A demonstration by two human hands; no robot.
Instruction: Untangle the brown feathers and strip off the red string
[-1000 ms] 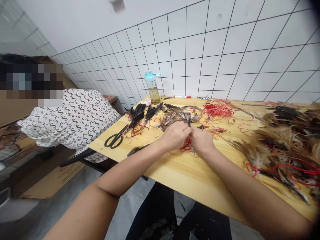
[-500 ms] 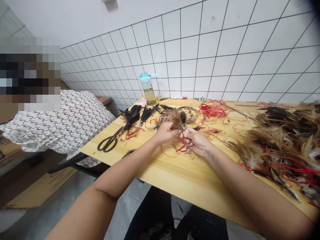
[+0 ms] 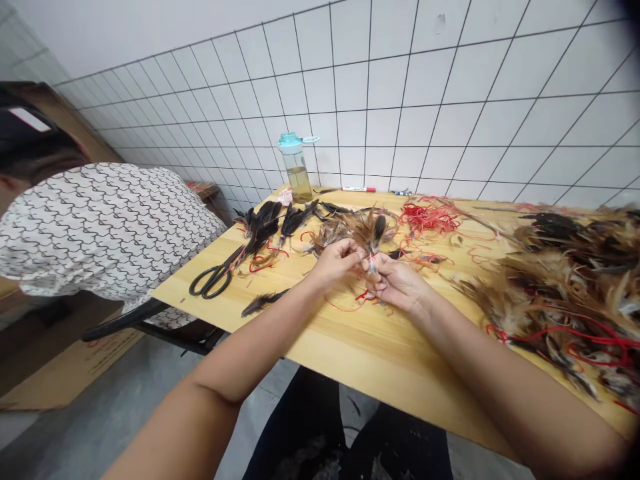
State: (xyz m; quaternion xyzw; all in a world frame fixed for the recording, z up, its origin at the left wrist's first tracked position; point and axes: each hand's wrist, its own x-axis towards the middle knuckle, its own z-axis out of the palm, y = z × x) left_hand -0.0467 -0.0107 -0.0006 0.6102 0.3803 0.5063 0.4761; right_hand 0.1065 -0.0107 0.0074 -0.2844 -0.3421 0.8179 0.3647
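Observation:
A small bunch of brown and black feathers (image 3: 371, 232) stands upright between my hands, its pale quill ends pointing down. My right hand (image 3: 397, 283) is closed around the quills. At the left side of the bunch, my left hand (image 3: 340, 261) pinches with thumb and fingers; whether it grips a quill or a thread there is too small to tell. A bit of red shows at the base of the bunch. Beneath the hands lie loose red threads (image 3: 365, 295). More brown feathers (image 3: 327, 233) rest on the table just behind my left hand.
Black-handled scissors (image 3: 213, 281) lie at the left beside black feathers (image 3: 263, 223). A bottle (image 3: 299, 175), a marker (image 3: 357, 189) and a red thread pile (image 3: 430, 217) are along the back. A large feather heap (image 3: 575, 287) covers the table's right. A person in a patterned top (image 3: 110, 227) sits left.
The bunch now stands taller and more visible between my hands. My left fingers have lifted slightly into a pinch beside it. The view has shifted a little, and the person at left has bent lower.

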